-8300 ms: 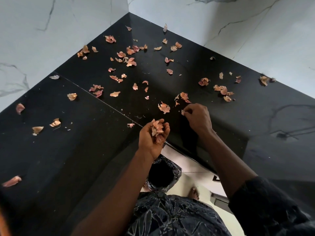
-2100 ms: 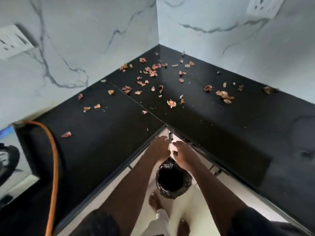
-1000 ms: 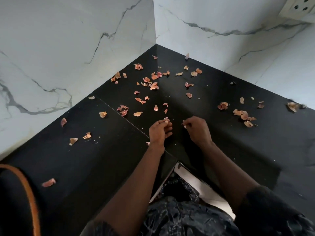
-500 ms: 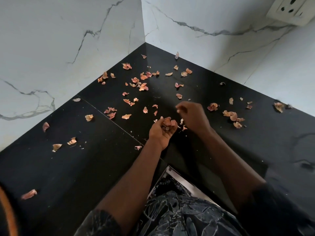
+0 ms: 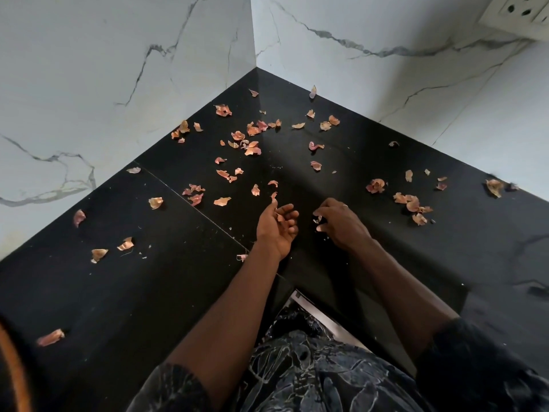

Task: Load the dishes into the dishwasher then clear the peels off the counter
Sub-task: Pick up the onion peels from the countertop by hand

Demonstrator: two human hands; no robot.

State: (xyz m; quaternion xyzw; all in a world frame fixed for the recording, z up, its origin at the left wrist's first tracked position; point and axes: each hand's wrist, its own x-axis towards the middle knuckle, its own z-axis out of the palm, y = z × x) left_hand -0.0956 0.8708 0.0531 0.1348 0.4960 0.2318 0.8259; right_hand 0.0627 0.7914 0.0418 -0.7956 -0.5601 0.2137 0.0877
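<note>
socket plate cut off by the frame edge, up and to the right of the wall corner; its markings cannot be read. orange curved item cut off at the lower left edge, far from the wall corner; identity unclear. a dark crinkled mass below the counter edge is partly hidden by the patterned garment and cannot be identified. black counter carries loose peels, densest just out from the wall corner and thinning to both sides. left hand, on the person's side of the wall corner, is palm up, fingers half curled over a peel fragment. right hand, beside it, has its fingertips pinched narrow on a peel scrap.
</note>
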